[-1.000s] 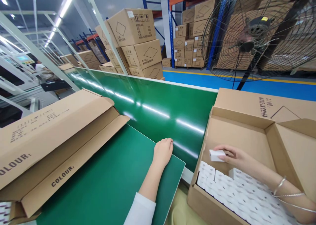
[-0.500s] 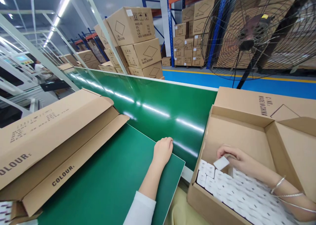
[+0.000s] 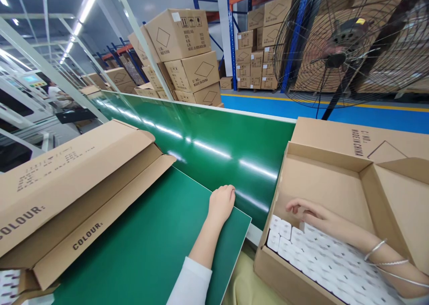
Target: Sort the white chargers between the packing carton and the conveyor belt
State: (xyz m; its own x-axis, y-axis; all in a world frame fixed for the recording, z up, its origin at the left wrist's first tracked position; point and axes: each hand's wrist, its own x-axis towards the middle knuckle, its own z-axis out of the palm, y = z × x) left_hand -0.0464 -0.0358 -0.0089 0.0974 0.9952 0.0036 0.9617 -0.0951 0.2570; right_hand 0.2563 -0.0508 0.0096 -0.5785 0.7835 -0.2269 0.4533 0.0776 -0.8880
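My left hand rests on the edge of the green board, its fingers curled over the rim by the green conveyor. Over the open carton on the right hovers my right hand, fingers apart, with nothing seen between them. Rows of small white boxes stand packed in the near part of that carton, just under my right hand and forearm. The back part of the carton shows bare cardboard.
Another open carton lies at the left, with white boxes at its near end. Beyond the conveyor are stacked cartons, a blue and orange rack and a large black fan. A person sits far left.
The white box that my right hand held tilted is now down among the others. My right hand has let go and moved slightly left, its fingers spread. My left hand has not moved.
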